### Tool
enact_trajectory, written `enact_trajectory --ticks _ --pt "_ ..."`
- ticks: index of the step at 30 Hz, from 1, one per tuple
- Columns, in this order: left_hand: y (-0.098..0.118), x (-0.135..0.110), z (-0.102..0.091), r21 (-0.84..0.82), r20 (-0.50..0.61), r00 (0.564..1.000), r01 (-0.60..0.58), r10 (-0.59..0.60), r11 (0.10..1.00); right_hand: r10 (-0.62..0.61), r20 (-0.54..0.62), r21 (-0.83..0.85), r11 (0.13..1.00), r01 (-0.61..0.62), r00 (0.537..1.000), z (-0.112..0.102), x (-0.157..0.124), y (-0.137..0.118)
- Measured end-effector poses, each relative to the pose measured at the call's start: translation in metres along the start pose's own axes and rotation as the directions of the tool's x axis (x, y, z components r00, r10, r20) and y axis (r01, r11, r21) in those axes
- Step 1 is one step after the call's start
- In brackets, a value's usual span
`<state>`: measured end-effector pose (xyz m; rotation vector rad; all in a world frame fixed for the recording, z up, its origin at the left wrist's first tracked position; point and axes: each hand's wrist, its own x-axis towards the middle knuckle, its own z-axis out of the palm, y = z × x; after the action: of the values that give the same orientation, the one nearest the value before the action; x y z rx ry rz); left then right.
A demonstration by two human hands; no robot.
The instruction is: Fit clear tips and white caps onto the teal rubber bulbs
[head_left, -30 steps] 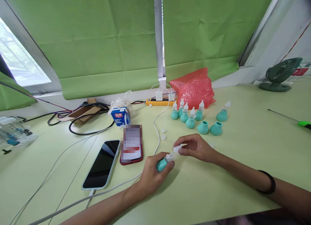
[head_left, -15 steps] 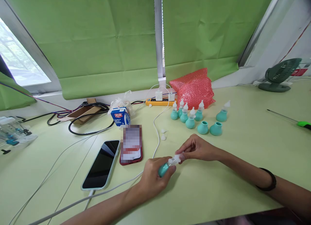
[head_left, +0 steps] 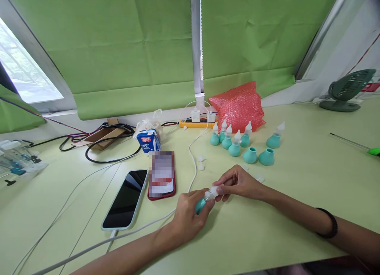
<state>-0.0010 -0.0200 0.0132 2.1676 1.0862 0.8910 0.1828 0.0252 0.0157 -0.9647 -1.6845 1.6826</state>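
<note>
My left hand (head_left: 190, 215) is closed around the teal bulb of a nasal aspirator (head_left: 200, 206), which lies tilted across my fingers. Its clear collar pokes out past my thumb and index finger. My right hand (head_left: 239, 183) pinches the white soft nozzle (head_left: 216, 191) at the collar's end; the fingertips partly cover it. Behind my hands stand several assembled teal aspirators (head_left: 234, 149) with white tips, one of them (head_left: 273, 140) apart at the right. Two teal bulbs, one round (head_left: 250, 156) and one beside it (head_left: 266, 157), have open necks without tips.
Small white pieces (head_left: 201, 167) and clear parts (head_left: 260, 178) lie near my right hand. Two phones, one black-screened (head_left: 126, 199) and one red-cased (head_left: 174, 188), a cable (head_left: 194, 164) and a milk carton (head_left: 150, 141) are leftward. Behind sit red bubble wrap (head_left: 242, 108) and a power strip (head_left: 190, 124); a screwdriver (head_left: 353, 143) lies right.
The grip of both hands on the aspirator stays the same. My right fingers have shifted slightly around the nozzle, and the whole view has moved a little.
</note>
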Motion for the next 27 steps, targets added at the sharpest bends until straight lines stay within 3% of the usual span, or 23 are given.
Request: enact_trajectory --ticks 6,10,12,14,16,17,18,20,23,25,27 --pt "-0.006 0.003 0.001 -0.228 -0.03 0.977 0.2 -0.213 0.953 -0.017 -0.197 0.025 0.999 0.023 0.98 0.012 0.003 -0.005" --pt "-0.012 0.002 0.002 -0.396 -0.064 0.953 0.249 -0.297 0.884 -0.144 -0.293 -0.15 0.983 0.103 0.945 0.003 0.01 -0.03" --pt "-0.015 0.002 0.004 -0.493 -0.081 0.946 0.235 -0.313 0.838 -0.308 -0.369 -0.358 0.918 0.172 0.877 -0.01 0.014 -0.049" --pt "-0.017 0.002 0.005 -0.554 -0.078 0.945 0.223 -0.317 0.802 -0.533 -0.429 -0.608 0.768 0.203 0.73 -0.026 0.02 -0.067" --pt "-0.018 0.002 0.006 -0.554 -0.065 0.947 0.229 -0.316 0.8 -0.682 -0.402 -0.822 0.563 0.086 0.611 -0.041 0.029 -0.078" --pt "-0.018 0.003 0.006 -0.539 -0.061 0.947 0.234 -0.314 0.809 -0.709 -0.377 -0.883 0.469 0.0 0.596 -0.047 0.035 -0.08" --pt "-0.018 0.003 0.006 -0.52 -0.059 0.949 0.236 -0.31 0.821 -0.706 -0.359 -0.916 0.393 -0.085 0.611 -0.053 0.042 -0.08" --pt "-0.016 0.005 0.004 -0.49 -0.053 0.952 0.237 -0.3 0.839 -0.626 -0.357 -0.932 0.289 -0.218 0.693 -0.061 0.056 -0.073" --pt "-0.013 0.006 0.002 -0.461 -0.033 0.954 0.249 -0.297 0.852 -0.472 -0.384 -0.923 0.219 -0.317 0.794 -0.066 0.071 -0.06" --pt "-0.012 0.006 0.001 -0.446 -0.019 0.953 0.262 -0.302 0.856 -0.466 -0.413 -0.911 0.219 -0.35 0.783 -0.063 0.072 -0.06" --pt "-0.011 0.005 0.0 -0.44 -0.017 0.952 0.267 -0.305 0.857 -0.556 -0.428 -0.903 0.288 -0.318 0.712 -0.052 0.064 -0.071"
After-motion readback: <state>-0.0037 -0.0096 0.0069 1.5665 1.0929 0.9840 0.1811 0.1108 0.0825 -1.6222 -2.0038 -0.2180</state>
